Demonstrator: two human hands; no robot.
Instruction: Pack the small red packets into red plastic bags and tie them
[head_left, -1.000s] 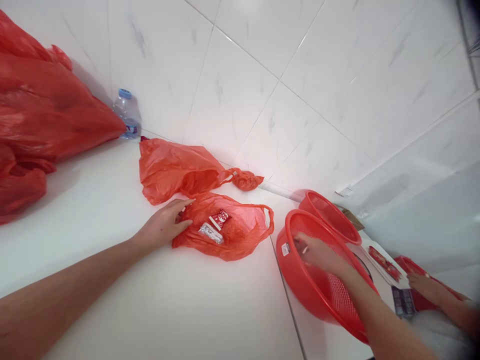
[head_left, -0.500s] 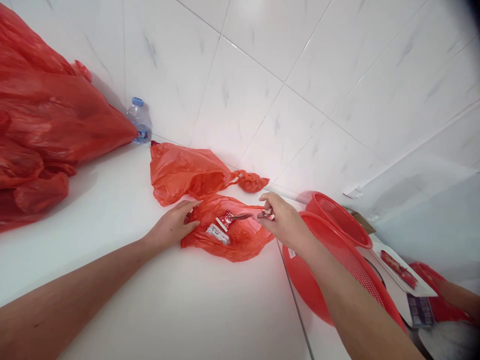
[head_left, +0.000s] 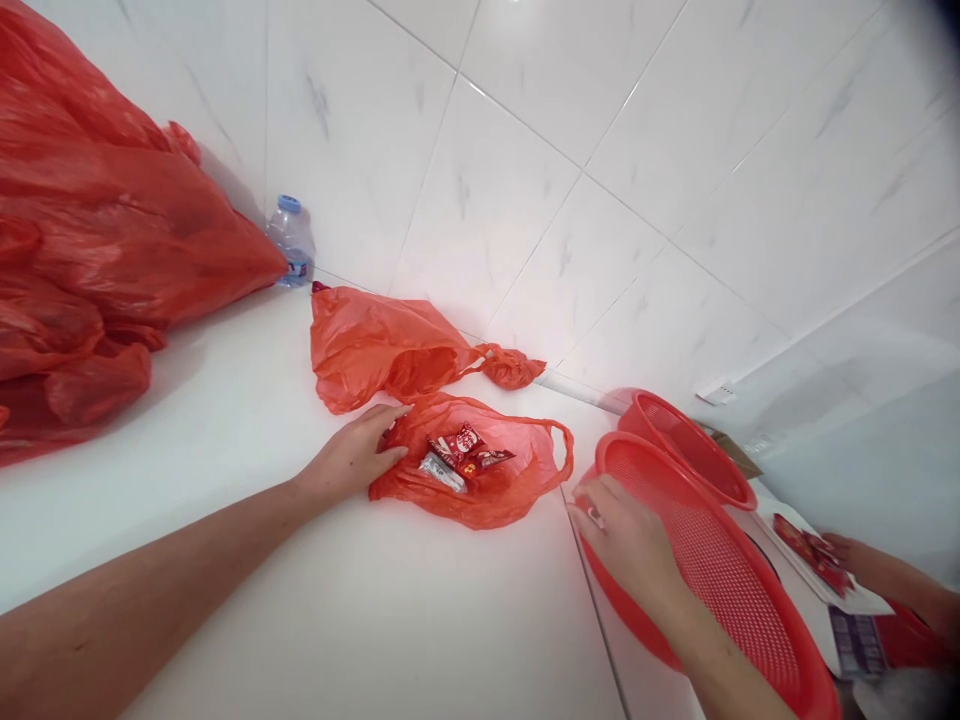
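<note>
On a white counter [head_left: 337,620], an open translucent red plastic bag [head_left: 480,505] lies before the person. Inside are a silver foil packet [head_left: 442,474] and overlapping red printed packets [head_left: 459,443], their lettering too small to read. The left hand [head_left: 356,455] touches the bag's left edge, thumb and fingertips apart; whether it grips the plastic cannot be told. The right hand [head_left: 622,530], fingers loosely curled, is over the near rim of a large red perforated plastic basket [head_left: 720,590] and hides part of it; whether it holds anything is unclear. A bulging red plastic bag [head_left: 135,220], cut off at left, partly covers a clear blue-capped bottle [head_left: 292,240]. At far right, a co-worker's blurred hand [head_left: 844,553] reaches over a white tray [head_left: 874,602].
</note>
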